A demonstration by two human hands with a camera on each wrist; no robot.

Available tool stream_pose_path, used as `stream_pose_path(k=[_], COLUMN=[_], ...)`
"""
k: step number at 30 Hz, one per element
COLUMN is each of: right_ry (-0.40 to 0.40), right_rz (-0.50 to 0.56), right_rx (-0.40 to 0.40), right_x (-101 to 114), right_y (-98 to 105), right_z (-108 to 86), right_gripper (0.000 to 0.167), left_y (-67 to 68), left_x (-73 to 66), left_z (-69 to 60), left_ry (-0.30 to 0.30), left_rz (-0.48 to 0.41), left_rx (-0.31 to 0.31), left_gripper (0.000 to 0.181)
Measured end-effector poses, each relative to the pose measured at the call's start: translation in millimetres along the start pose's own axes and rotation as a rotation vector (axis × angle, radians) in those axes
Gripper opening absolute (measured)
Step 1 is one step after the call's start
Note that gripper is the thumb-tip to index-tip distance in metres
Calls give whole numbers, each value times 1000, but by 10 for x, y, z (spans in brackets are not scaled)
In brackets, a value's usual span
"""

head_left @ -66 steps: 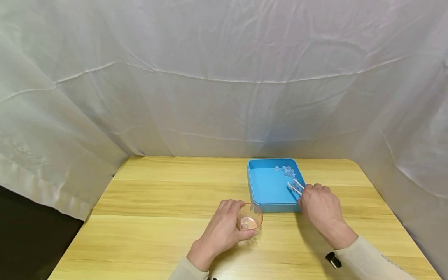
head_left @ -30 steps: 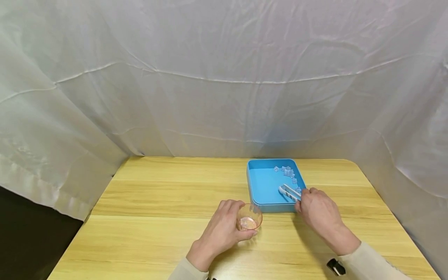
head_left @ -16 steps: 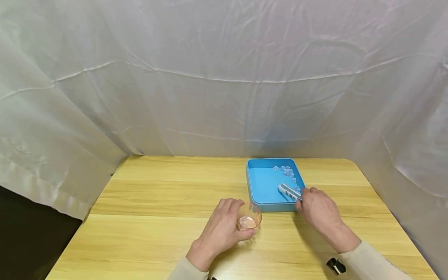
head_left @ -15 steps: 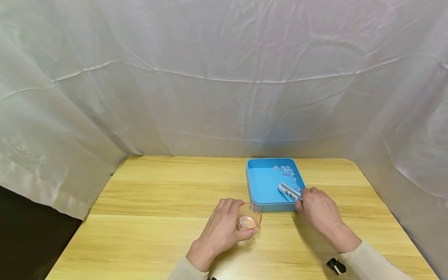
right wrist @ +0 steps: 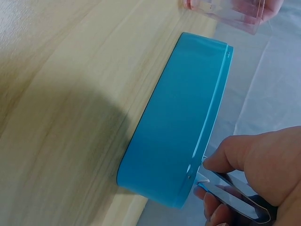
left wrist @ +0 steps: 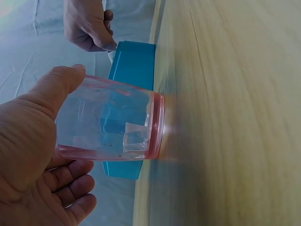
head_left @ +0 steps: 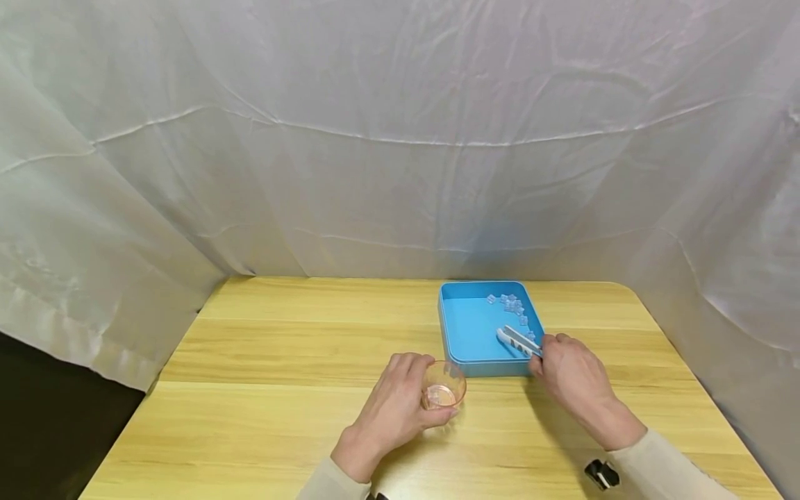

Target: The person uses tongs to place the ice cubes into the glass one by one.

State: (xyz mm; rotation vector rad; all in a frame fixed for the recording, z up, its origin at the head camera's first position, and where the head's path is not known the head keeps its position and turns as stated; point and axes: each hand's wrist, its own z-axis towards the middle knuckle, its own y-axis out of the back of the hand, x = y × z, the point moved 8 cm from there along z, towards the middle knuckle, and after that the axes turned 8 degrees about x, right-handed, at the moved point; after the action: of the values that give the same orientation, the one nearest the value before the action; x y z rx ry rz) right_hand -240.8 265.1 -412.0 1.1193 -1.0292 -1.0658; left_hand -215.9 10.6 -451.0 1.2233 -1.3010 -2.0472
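Note:
My left hand grips a clear, pink-tinted cup standing upright on the table, thumb on the near side and fingers round the far side. Through its wall the left wrist view shows a clear cube at the bottom. Over the near right corner of a blue tray, my right hand pinches a pair of tongs. Their pale arms reach into the tray, tips close together; whether anything is between them I cannot tell. Several clear cubes lie along the tray's right side.
The tray's front wall rises between the cup and the tongs. Wood-grain table surrounds both. Pale cloth hangs behind and at the sides. A black device is at the right sleeve.
The tongs have moved from near the cubes leftward and toward the tray's front, and their arms have come closer together. My left hand and the cup stay in place.

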Motion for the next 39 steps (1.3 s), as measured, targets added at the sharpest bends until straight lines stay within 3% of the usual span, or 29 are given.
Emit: stream_pose_path(k=[14,25,39], right_ry=[0,-6,57], right_rz=[5,17,77], right_rx=[19,63,-55], right_x=[-1,31,141], right_y=[17,33,168], right_z=[9,25,-56], right_gripper=[23,23,22], left_y=[7,-7,14], left_x=[36,38,26], left_z=[-3,4,5], left_ry=[14,17,15], left_rz=[-68,-66,-65], left_rx=[11,14,11], left_gripper=[79,79,79])
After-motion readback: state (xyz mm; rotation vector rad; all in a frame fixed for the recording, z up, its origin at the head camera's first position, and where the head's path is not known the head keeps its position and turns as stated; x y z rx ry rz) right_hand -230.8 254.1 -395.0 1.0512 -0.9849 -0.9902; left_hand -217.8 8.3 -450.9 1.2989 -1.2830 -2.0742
